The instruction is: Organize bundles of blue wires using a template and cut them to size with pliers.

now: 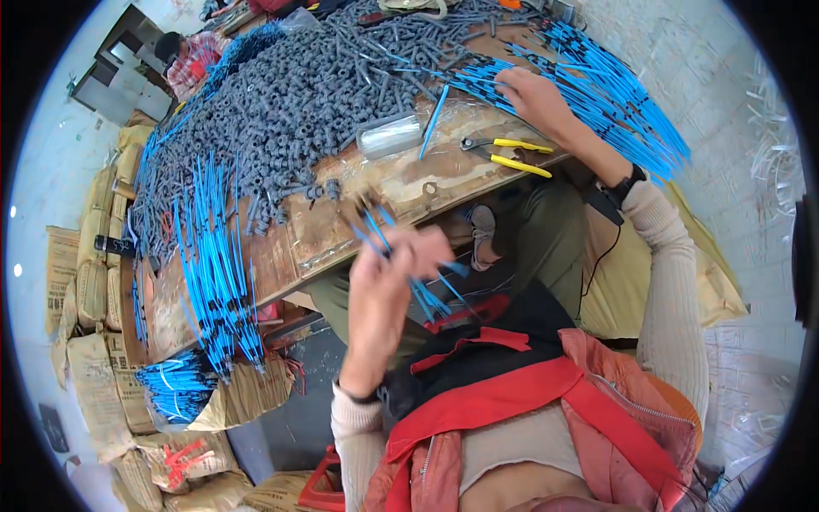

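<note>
My left hand (384, 273), blurred by motion, is closed around a few thin blue cables (429, 299) with dark ends, in front of the table edge and above my lap. They stick out on both sides of the fist. Out at the right, my right hand (537, 98) reaches over a spread pile of blue cables (627, 94) with black sleeves. Its fingers are bent down at the pile's left part; what they pinch is too small to make out. Yellow-handled pliers (512, 156) lie on the table below that wrist, and a single blue cable (434, 124) lies to their left.
A big heap of grey ribbed plastic fittings (299, 94) covers the wooden table (341, 229). A clear roll (390, 136) sits beside it. Blue cable bundles (213, 264) overhang the left edge. Sacks (98, 375) are stacked at left; another person (192, 64) sits at the far left.
</note>
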`<state>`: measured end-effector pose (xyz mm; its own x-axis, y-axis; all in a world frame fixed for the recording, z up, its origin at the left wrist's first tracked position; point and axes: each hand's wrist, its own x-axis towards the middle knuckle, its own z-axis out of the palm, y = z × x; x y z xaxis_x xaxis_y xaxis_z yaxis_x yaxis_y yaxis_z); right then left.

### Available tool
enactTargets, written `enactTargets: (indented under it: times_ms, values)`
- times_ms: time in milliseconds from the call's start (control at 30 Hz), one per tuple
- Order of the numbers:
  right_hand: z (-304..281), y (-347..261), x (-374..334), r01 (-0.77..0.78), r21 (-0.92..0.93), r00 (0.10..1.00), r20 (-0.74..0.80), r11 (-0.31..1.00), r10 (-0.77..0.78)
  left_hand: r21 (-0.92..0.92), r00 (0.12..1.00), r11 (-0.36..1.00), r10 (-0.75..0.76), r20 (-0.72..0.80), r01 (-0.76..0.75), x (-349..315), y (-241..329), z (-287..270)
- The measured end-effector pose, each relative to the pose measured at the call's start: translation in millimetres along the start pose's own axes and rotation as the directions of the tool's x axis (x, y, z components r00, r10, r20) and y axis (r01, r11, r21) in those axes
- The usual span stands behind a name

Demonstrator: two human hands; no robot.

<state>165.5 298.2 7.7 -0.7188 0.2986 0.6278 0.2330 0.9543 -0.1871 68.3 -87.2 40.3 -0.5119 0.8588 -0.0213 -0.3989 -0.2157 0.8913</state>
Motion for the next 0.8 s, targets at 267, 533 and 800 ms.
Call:
enactTargets:
  times_ms: [267, 533, 800]
  values:
    - [-62.2, -94.3, -37.0, -0.280, 0.472, 0.951, 0.254, 0.836, 0.175, -0.309, 0.990, 0.942, 0.106, -0.094, -0.131, 117.0, -14.4, -47.5]
    - [-41.7, -150.7, -80.7, -0.791, 0.604, 0.605, 0.796, 0.097, -0.027, -0.396, 0.984, 0.911, 0.159, 0.079, -0.116, 87.2, -14.5, -50.4]
    - [-3.3, -74.1, -59.6, -0.213, 0.462, 0.926, 0.377, 0.861, 0.026, -0.366, 0.981, 0.910, 0.192, -0.039, -0.193, 22.6, 11.3, -49.7]
